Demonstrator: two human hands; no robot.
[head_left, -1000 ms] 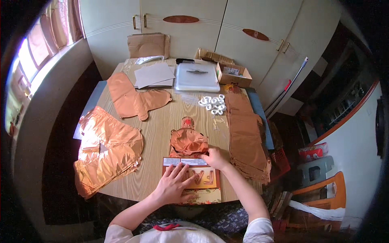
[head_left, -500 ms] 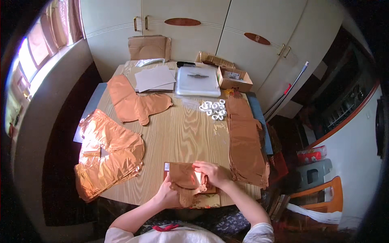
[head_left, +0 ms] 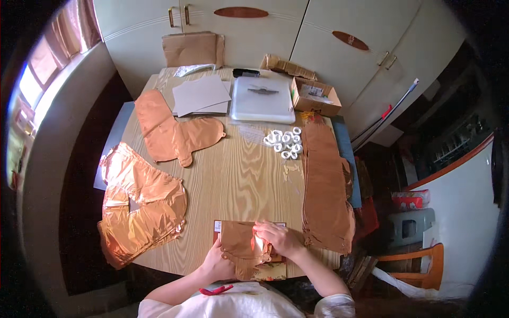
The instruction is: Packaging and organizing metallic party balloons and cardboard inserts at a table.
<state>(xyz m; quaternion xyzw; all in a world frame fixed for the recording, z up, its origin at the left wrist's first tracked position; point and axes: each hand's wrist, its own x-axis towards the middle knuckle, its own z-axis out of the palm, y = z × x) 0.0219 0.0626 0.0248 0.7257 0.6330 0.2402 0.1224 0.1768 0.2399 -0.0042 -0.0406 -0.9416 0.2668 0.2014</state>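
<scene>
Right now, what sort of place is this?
Probably a room in a home, used as a workspace: cream cupboard doors and a pink curtain look domestic, while a stack of copper-coloured foil pieces lies on the wood-grain table.

"What sits at the near edge of our bench (head_left: 238, 180)?"
"The folded foil (head_left: 236, 238) lies over a packet (head_left: 272, 272), between our left hand (head_left: 217, 263) and right hand (head_left: 281, 239)."
"And to our left?"
"A foil stack (head_left: 160, 195), with a foil piece (head_left: 165, 132) behind it."
"To our right?"
"Another foil pile (head_left: 324, 191), and just left of it we have rolls (head_left: 287, 138)."
"At the back?"
"Left to right: paper sheets (head_left: 200, 95), a case (head_left: 262, 105), a carton (head_left: 320, 105); the cabinet (head_left: 249, 40) stands behind our bench."
</scene>
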